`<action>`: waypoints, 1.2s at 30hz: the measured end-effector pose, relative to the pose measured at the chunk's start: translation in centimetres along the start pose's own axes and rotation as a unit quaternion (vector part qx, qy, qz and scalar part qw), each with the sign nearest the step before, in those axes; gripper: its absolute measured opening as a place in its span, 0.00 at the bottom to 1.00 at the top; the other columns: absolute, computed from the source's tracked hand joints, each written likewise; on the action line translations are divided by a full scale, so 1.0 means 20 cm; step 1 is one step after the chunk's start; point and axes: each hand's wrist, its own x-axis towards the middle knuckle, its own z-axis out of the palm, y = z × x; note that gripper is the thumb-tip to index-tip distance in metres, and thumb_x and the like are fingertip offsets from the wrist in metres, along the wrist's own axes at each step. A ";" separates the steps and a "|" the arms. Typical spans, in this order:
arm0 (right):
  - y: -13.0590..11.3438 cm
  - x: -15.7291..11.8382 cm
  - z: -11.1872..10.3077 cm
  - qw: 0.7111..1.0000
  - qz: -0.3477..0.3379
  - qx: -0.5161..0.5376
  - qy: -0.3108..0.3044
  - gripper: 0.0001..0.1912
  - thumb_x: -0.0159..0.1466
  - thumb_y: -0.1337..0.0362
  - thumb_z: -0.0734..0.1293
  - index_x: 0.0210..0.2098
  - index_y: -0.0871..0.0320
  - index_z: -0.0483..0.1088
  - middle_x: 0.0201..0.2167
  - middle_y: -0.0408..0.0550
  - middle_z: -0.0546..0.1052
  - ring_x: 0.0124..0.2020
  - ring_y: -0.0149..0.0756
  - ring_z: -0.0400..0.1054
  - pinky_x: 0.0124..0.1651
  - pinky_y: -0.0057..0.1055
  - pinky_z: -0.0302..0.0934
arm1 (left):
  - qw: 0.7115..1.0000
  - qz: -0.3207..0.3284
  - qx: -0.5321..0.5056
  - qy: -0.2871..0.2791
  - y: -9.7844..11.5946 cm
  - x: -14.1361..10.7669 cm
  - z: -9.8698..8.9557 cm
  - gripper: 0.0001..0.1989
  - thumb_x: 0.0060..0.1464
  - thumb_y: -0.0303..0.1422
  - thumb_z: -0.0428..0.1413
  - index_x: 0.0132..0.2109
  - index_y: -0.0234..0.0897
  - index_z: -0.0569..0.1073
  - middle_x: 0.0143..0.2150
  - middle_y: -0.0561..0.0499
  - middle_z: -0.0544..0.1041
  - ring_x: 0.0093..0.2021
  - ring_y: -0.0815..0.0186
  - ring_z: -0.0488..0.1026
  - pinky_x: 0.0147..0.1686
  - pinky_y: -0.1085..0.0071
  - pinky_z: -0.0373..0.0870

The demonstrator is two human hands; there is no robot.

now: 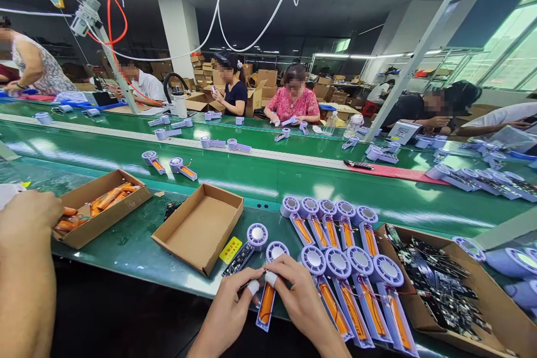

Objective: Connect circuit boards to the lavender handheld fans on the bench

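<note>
A purple handheld fan half [265, 306] with an orange battery in its handle lies between my hands at the bench edge, its round head pointing away. My left hand [230, 310] is closed in a pinch at the fan's neck; what it pinches is too small to make out. From the other side my right hand [300, 293] closes over the neck, fingers against the fan head and thumb meeting the left fingertips. White covers sit on both thumbs. Just left lies another fan [257, 235] with a dark circuit board [238, 259] along its handle.
Several battery-fitted fans [338, 263] stand in rows at right, beside a box of circuit boards [444, 285]. An empty cardboard tray [199, 229], a yellow card [230, 250] and a battery box [103, 210] lie left. A co-worker's hand [29, 218] reaches in there. Beyond runs a green conveyor [268, 179].
</note>
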 end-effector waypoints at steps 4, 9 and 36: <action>0.01 -0.02 0.00 0.998 0.053 -0.020 0.001 0.14 0.70 0.58 0.58 0.41 0.53 0.74 0.34 0.46 0.72 0.38 0.38 0.67 0.42 0.33 0.58 | 0.998 0.028 0.032 0.043 -0.02 -0.03 0.06 0.16 0.61 0.34 0.50 0.53 0.44 0.74 0.54 0.47 0.76 0.54 0.59 0.72 0.54 0.67 0.67; -0.01 -0.01 -0.05 0.980 0.165 0.110 -0.019 0.13 0.64 0.54 0.64 0.36 0.57 0.73 0.29 0.45 0.74 0.30 0.37 0.66 0.33 0.30 0.57 | 0.996 -0.045 0.004 0.075 0.02 -0.09 0.14 0.18 0.63 0.41 0.46 0.54 0.47 0.74 0.52 0.49 0.78 0.53 0.57 0.72 0.54 0.63 0.66; -0.07 -0.09 -0.11 0.936 0.129 0.325 0.050 0.13 0.60 0.60 0.70 0.42 0.55 0.66 0.42 0.48 0.75 0.48 0.40 0.69 0.53 0.35 0.61 | 0.976 -0.020 -0.217 -0.007 0.08 0.05 0.24 0.19 0.58 0.40 0.56 0.54 0.39 0.64 0.57 0.45 0.71 0.57 0.60 0.67 0.59 0.64 0.60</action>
